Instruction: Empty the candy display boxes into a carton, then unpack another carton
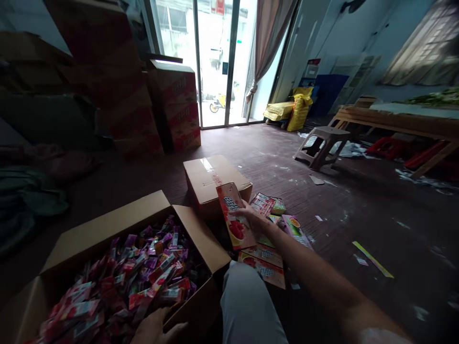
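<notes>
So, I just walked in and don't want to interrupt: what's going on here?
The person's right hand holds up a red printed carton. The left hand is at the near side of an open cardboard box heaped with small packets. More flat cartons lie near a taped box.

Daylight pours through the sliding glass doors (213, 57) at the back, burnt out to near white, and leaves a pale sheen on the floor (229, 136) just inside. The rest is dim — the stacked cartons (114, 86) at left sink into deep shadow. Small glints pick out the wrapped packets (154, 260). A curtain (423, 52) at right glows softly; toward the edges, shapes stretch, lean and blur.
</notes>
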Motion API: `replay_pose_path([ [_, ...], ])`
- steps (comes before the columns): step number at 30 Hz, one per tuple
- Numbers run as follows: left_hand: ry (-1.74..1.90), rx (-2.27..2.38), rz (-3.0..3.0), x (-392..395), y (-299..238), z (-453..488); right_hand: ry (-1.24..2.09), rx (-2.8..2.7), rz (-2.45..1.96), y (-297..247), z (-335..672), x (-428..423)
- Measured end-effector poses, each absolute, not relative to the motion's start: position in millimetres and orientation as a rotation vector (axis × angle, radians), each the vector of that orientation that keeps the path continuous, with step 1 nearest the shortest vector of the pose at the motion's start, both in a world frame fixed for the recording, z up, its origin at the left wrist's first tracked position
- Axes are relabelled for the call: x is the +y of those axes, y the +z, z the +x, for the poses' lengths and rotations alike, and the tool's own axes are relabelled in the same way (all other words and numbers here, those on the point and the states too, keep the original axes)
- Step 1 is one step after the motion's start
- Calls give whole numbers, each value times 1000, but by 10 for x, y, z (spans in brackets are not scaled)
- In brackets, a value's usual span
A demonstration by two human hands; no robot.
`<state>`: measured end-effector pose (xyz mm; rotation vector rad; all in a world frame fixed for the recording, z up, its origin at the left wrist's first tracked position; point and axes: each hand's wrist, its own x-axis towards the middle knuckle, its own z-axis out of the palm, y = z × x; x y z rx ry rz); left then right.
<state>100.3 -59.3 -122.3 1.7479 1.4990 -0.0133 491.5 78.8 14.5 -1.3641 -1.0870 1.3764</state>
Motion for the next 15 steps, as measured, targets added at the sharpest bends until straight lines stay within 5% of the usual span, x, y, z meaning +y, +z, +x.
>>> replay_pose_path([
  [7, 1091, 1217, 839, -342, -373, 842, 1776, -1068, -775, 573, 2975, 484],
  [11, 1197, 1173, 701, -307, 150, 517, 1843, -1125, -867, 390, 2230, 332],
  [15, 1318, 1366, 375, -423, 113, 151, 1910, -1024, -931, 76, 1835, 354],
])
